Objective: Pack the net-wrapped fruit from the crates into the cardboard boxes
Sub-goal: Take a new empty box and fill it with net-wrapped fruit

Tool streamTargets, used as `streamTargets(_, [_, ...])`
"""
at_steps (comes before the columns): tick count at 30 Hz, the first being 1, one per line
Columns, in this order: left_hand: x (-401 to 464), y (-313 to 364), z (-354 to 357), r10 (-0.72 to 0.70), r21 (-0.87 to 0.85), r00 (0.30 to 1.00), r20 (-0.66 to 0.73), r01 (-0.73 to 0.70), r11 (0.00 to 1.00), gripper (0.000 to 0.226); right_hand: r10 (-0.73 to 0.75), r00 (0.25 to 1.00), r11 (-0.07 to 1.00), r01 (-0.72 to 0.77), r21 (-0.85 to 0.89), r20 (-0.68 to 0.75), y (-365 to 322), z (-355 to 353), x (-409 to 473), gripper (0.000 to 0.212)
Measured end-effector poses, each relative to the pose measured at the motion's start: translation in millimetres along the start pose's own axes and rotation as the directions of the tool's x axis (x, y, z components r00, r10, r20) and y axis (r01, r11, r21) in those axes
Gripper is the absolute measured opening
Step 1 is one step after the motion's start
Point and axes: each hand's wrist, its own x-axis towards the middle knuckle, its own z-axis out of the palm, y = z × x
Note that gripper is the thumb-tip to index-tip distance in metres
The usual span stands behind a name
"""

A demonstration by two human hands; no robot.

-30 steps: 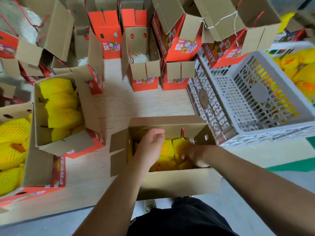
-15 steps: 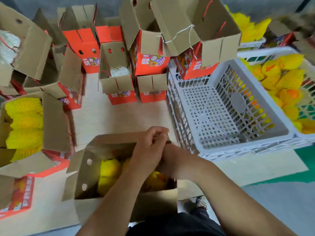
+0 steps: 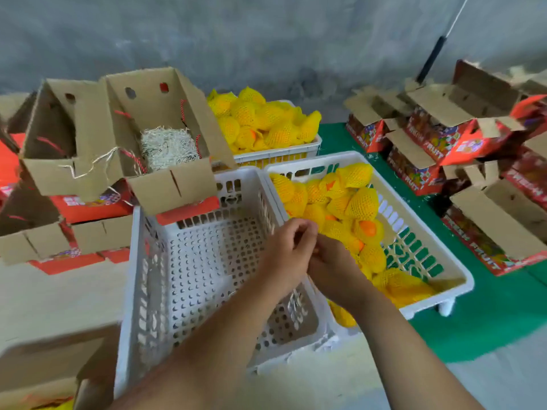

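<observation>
Both hands meet over the shared rim between two white perforated plastic crates: the bare one (image 3: 207, 261) in front and the one just to its right (image 3: 438, 261), still well stocked with yellow foam-net-wrapped fruit (image 3: 362, 202). The left hand (image 3: 285, 255) has its fingers curled inward, and the right hand (image 3: 331, 264) is tucked against it, mostly hidden behind it. Whether either grip has hold of anything cannot be told; no fruit shows between the fingers.

The step in hand looks like the reach for the next fruit. To do it well, the hands should separate and go to the near corner of the stocked crate, each cupping one fruit around its body rather than pinching the loose net tip, which could slip off or tear. Top pieces should go first, so the heap does not roll.

A third white crate (image 3: 284, 155), heaped with the same netted fruit, stands behind at the far edge. The nearest open brown cardboard box with a pale shredded-paper lining (image 3: 165, 149) perches on red-printed cartons at the far left; fruit belongs on that padding, laid side by side.
</observation>
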Motion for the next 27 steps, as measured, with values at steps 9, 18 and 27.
streamTargets(9, [98.2, -30.4, 54.2, 0.002, 0.417, 0.99, 0.143, -0.062, 0.907, 0.026, 0.233, 0.966, 0.963, -0.245, -0.111, -0.11, 79.6, -56.5, 78.8, 0.044])
streamTargets(18, [128.2, -55.5, 52.1, 0.158, 0.845, 0.987, -0.007, -0.079, 0.528, 0.026, 0.289, 0.957, 0.942, -0.28, -0.187, 0.024, 127.1, -25.2, 98.6, 0.052])
streamTargets(27, [127.6, -59.4, 54.3, 0.062, 0.807, 0.956, -0.287, 0.206, 0.554, 0.046, 0.097, 0.983, 0.879, -0.013, -0.476, 0.154, 111.5, 7.1, 190.1, 0.091])
